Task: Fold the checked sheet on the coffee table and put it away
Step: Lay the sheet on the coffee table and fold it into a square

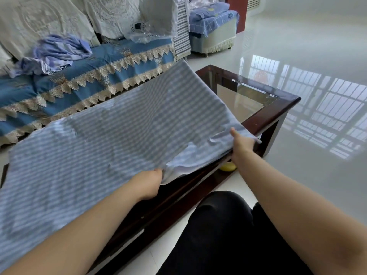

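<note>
checked sheet [111, 135] | blue-and-white, blurred | spread over coffee table [278, 112] | near-right edge lifted

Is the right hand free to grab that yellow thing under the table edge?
Probably not at once: the right hand grips the checked sheet, and the yellow thing sits just below, half hidden behind the wrist. It would have to let go first.

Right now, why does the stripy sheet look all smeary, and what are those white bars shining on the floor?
In the head view, the checked sheet is smeared by motion blur while the left hand and right hand hold its near edge; the white bars are glare, a barred window mirrored in the glossy floor; the wide lens bends the coffee table edges.
</note>
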Motion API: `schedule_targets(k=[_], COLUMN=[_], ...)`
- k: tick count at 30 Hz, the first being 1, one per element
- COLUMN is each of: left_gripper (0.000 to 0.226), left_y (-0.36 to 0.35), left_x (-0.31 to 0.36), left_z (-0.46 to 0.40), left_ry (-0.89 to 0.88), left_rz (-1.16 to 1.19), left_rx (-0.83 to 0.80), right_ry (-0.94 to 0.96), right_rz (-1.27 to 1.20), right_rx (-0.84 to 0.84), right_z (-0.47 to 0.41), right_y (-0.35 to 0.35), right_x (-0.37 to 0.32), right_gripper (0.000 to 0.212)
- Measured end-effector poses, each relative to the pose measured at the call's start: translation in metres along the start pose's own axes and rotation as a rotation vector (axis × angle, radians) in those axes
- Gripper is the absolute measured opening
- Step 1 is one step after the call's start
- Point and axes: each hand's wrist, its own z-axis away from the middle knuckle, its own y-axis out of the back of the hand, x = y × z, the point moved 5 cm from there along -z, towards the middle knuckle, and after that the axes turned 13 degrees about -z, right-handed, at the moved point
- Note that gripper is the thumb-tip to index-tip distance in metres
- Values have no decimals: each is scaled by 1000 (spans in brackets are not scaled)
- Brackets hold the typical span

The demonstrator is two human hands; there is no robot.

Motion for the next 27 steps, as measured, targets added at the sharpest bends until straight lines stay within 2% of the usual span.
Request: schedule_targets(k=[2,4,6,7,8,9,11,13,16,19,21,23,25,27], left_gripper=[37,41,61,63,61,58,57,56,57,60,63,65,65,64], left_y=[3,13,28,34,40,44,38,19,-12,-24,-28,-30,-30,-31], left_x=[3,7,5,2,-2,-9,-29,-35,-28,-25,-26,-26,-26,-26], left_z=[13,23,22,14,2,-16,-44,-58,-67,-70,-73,-75,-76,-77], left_ry=[-31,-126,-184,-185,-154,-70,196,335,365,392,410,413,413,414], left_rz=[-23,-13,175,291,385,445,468,461,476,466,463,460,461,464], left_rx=[-136,-296,-426,-415,-317,-153,159,213,134,170,172,167,189,200], right_ry=[130,232,314,341,353,347,311,353,355,255,200,156,273,488], right_rz=[71,223,383,456,554,687,1061,1288,1161,1091,1021,850,621,550], right_rx=[72,-15,-84,-93,-101,-121,-146,-109,-195,-238,-198,-255,-336,-268], right_z=[-13,-18,-17,-17,-15,-16,-16,-21,-18,-22,-26,-23,-15,-9], right_y=[22,33,43,50,58,66,79,86,74,67,68,65,62,73], right_x=[-31,-57,-76,-84,-91,-95,-97,-95,-86,-70,-69,-73,-90,-114], right_gripper=[88,75,48,36,26,19,14,37,54,62,66,58,39,31])
